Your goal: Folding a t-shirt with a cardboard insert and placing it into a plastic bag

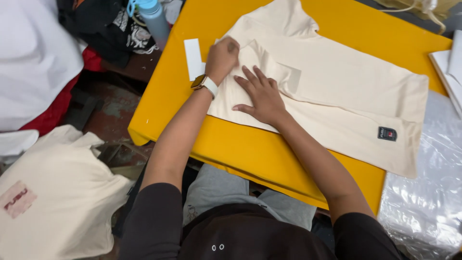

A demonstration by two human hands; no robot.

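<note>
Lying folded on the yellow board [231, 144], the cream T-shirt [346, 91] is pinned under the right hand [262, 96], fingers spread flat, which keeps the fold from shifting. Just left of it, the left hand [222, 58] pinches a folded sleeve edge. Beyond those knuckles lies a white card strip [193, 58], and farther off a blue bottle [155, 19].

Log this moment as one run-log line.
left hand: fist pressing shirt sleeve | right hand: flat on cream shirt | shirt: on yellow table | white card: beside left hand
</note>
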